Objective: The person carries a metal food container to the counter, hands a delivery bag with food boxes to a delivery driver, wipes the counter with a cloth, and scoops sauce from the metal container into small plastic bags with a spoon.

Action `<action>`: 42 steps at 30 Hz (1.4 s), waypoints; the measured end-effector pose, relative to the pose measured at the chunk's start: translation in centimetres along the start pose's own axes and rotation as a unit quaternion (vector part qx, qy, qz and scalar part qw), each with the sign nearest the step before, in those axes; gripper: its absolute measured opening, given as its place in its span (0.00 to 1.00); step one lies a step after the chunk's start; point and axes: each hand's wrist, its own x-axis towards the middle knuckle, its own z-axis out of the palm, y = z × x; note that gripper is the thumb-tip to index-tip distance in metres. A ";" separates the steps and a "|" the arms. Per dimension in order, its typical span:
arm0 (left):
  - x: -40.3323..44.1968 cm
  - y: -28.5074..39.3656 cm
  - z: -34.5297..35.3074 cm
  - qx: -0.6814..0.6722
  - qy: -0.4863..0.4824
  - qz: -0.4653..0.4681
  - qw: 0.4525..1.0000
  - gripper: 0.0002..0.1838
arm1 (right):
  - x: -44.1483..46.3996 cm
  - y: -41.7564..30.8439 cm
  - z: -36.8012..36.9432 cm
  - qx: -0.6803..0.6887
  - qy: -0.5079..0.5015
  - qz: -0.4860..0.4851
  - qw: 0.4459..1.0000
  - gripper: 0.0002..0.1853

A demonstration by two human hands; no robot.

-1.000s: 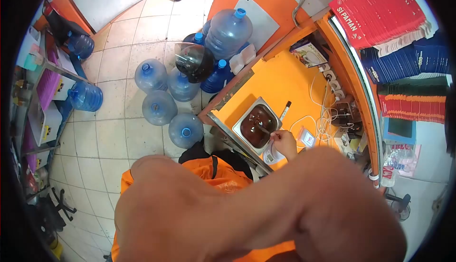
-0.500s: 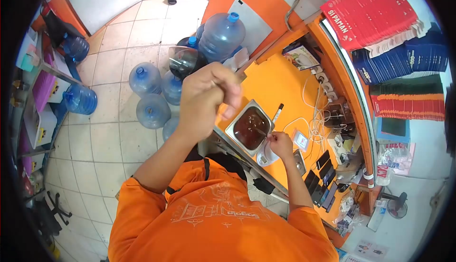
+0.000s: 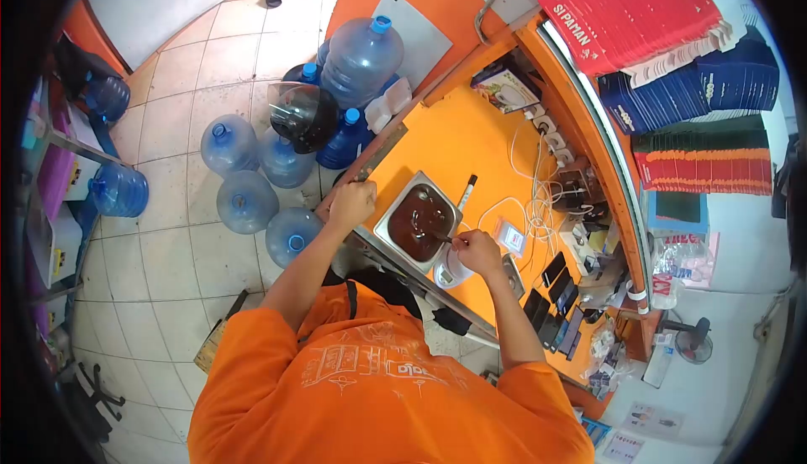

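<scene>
A square metal pan (image 3: 383, 227) of glossy dark brown liquid (image 3: 418, 212) stands at the near edge of the orange table (image 3: 458, 140). My right hand (image 3: 479, 252) is closed around the handle of a spoon-like utensil (image 3: 443, 238), whose lower end dips into the liquid, hidden. My left hand (image 3: 351, 205) is a closed fist at the table's edge, left of the pan; what it holds, if anything, I cannot make out. Partly under the pan's near corner shows a white kitchen scale (image 3: 454, 272). A black-and-white marker (image 3: 467, 191) lies just right of the pan.
Several blue water jugs (image 3: 239, 202) stand on the tiled floor to the left, with a dark helmet (image 3: 303, 118) among them. White cables (image 3: 538, 203) and several phones (image 3: 565, 296) lie on the table's right side. Stacked printed packets (image 3: 630, 14) line the shelf above.
My left hand has come down from in front of the camera to the table's edge. My right hand stays by the pan with the utensil in the liquid. The view has shifted slightly.
</scene>
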 end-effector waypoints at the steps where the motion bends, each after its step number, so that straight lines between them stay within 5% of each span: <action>1: -0.2 0.0 0.0 0.016 0.000 -0.011 1.000 0.05 | -0.2 0.4 0.2 0.002 -0.004 0.004 1.000 0.12; 14: -0.5 -0.5 0.7 0.053 0.008 0.016 0.998 0.03 | 0.3 -0.1 -0.2 0.049 -0.091 0.036 0.994 0.13; 42: -0.6 -0.3 0.7 0.061 0.015 0.020 0.998 0.03 | -0.2 0.1 1.6 0.243 -0.087 -0.029 0.966 0.11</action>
